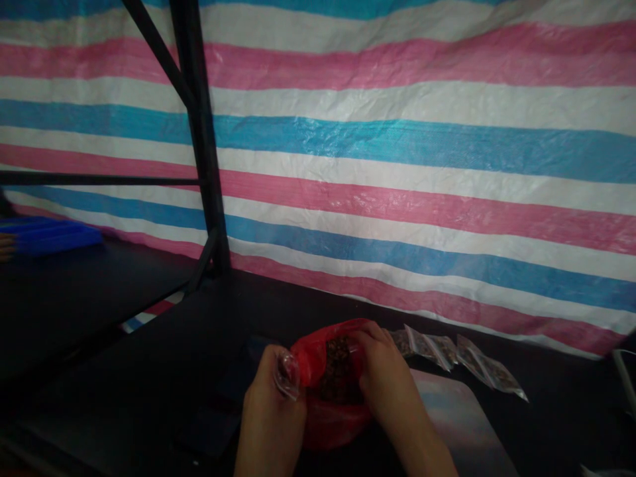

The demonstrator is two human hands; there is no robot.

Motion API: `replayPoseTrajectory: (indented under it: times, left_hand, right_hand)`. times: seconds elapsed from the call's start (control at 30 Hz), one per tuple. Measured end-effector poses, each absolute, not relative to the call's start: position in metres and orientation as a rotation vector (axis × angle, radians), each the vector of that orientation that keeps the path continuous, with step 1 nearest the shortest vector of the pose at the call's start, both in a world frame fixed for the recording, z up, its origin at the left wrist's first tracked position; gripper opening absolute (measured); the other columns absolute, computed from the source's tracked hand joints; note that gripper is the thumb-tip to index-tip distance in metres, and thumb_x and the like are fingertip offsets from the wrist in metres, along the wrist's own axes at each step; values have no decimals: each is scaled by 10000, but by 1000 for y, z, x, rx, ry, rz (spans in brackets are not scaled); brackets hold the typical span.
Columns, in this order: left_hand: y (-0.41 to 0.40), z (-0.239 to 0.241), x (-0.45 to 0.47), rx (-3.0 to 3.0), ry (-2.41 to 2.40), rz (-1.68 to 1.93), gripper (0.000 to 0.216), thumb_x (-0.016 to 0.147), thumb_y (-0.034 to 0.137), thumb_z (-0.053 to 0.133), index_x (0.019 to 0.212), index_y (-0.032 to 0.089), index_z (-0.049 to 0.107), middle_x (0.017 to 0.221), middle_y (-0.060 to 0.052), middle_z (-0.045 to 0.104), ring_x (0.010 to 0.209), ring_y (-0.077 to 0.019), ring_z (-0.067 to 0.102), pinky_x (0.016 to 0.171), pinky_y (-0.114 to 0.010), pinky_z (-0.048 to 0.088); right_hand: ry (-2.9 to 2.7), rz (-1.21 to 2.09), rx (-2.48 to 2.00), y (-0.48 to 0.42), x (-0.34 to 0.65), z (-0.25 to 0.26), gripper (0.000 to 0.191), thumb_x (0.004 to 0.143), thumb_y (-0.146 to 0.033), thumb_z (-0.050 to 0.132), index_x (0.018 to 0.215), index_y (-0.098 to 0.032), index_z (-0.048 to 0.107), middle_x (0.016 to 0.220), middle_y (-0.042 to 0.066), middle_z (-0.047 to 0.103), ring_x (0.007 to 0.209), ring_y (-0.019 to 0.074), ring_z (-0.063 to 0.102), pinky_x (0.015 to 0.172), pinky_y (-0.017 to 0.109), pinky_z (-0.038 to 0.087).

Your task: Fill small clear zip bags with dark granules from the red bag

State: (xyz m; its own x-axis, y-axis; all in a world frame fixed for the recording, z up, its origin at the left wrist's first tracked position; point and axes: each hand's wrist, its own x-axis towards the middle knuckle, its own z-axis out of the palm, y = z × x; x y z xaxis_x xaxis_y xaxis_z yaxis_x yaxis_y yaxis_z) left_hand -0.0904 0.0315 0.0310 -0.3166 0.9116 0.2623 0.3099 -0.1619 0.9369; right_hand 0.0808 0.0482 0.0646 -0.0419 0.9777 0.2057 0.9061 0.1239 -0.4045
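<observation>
Both hands are low in the centre, over a dark surface (149,371). The left hand (271,407) has its fingers (278,364) closed together on a small clear bag (288,374), pinching it upright just beside the red bag (318,361). The red bag sits between the 2 hands, its mouth open, showing a heap of brown bits (338,364), possibly seeds or dried pieces; the light is too dim to say. The right hand (385,374) curls over the far rim, its fingertips hidden in the bag's mouth, so I cannot tell whether they are clamped on anything.

To the right, a row of filled packets (447,351) lies flat near the striped tarp (397,132). A pale mat (462,417) lies under the right forearm. A black post (199,132) stands on the left, with blue trays (50,235) well apart beyond it.
</observation>
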Motion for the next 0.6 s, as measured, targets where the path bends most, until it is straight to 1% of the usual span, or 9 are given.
replayPoseTrajectory:
  times: [0.13, 0.2, 0.3, 0.37, 0.43, 0.47, 0.5, 0.57, 0.6]
  left_hand:
    - [27, 30, -92, 1455, 1615, 1497, 173, 820, 429, 521, 744, 280, 569, 608, 21, 625, 539, -194, 611, 491, -273, 470]
    - [27, 29, -93, 1461, 1658, 1520, 155, 808, 409, 523, 734, 281, 571, 611, 17, 628, 543, -196, 614, 501, -274, 463]
    - [28, 27, -95, 1456, 1709, 1562, 154, 817, 407, 532, 761, 278, 594, 659, 13, 644, 597, -207, 643, 557, -287, 478]
    - [29, 26, -96, 1451, 1717, 1577, 161, 826, 411, 540, 798, 274, 619, 690, 12, 652, 629, -215, 664, 582, -293, 490]
    - [31, 25, -96, 1444, 1708, 1585, 168, 833, 415, 546, 805, 270, 625, 692, 11, 654, 627, -215, 663, 575, -291, 490]
    - [32, 25, -96, 1440, 1698, 1589, 178, 842, 424, 548, 796, 269, 620, 683, 11, 652, 616, -211, 653, 563, -287, 485]
    - [33, 24, -96, 1437, 1687, 1596, 187, 848, 432, 549, 784, 268, 611, 671, 11, 647, 606, -207, 641, 551, -283, 478]
    - [35, 24, -96, 1426, 1664, 1623, 200, 852, 441, 556, 759, 267, 588, 648, 15, 626, 588, -195, 612, 537, -273, 467]
    - [36, 24, -96, 1418, 1651, 1646, 194, 845, 438, 563, 755, 267, 579, 646, 20, 612, 586, -188, 600, 541, -268, 468]
  right_hand:
    - [-1991, 163, -1867, 48, 77, 65, 749, 710, 143, 434, 1279, -207, 771, 1400, 82, 685, 1311, 261, 621, 1142, 353, 478]
    - [-1987, 121, -1911, 45, 79, 68, 691, 734, 129, 456, 1250, -195, 782, 1359, 104, 699, 1269, 304, 646, 1106, 411, 508]
    - [-1941, 18, -1977, 40, 85, 75, 612, 803, 103, 458, 1255, -163, 773, 1337, 150, 692, 1231, 359, 658, 1092, 504, 506]
    - [-1881, -86, -1998, 39, 90, 76, 604, 853, 81, 467, 1315, -182, 753, 1449, 171, 636, 1322, 383, 612, 1132, 532, 474]
    - [-1815, -105, -1968, 41, 94, 72, 593, 876, 58, 508, 1353, -205, 743, 1543, 187, 573, 1422, 412, 541, 1171, 559, 438]
    - [-1800, -67, -1935, 42, 96, 69, 588, 880, 49, 525, 1356, -217, 744, 1534, 187, 587, 1424, 411, 546, 1166, 555, 446]
    - [-1800, -4, -1895, 44, 98, 66, 585, 882, 46, 528, 1350, -226, 747, 1475, 181, 639, 1379, 392, 595, 1139, 531, 479]
    - [-1829, 115, -1824, 46, 101, 64, 566, 898, 42, 507, 1331, -229, 752, 1278, 138, 746, 1187, 315, 722, 1040, 440, 557]
    - [-1840, 142, -1792, 46, 102, 65, 552, 913, 34, 497, 1330, -226, 746, 1224, 118, 761, 1108, 280, 750, 996, 398, 578]
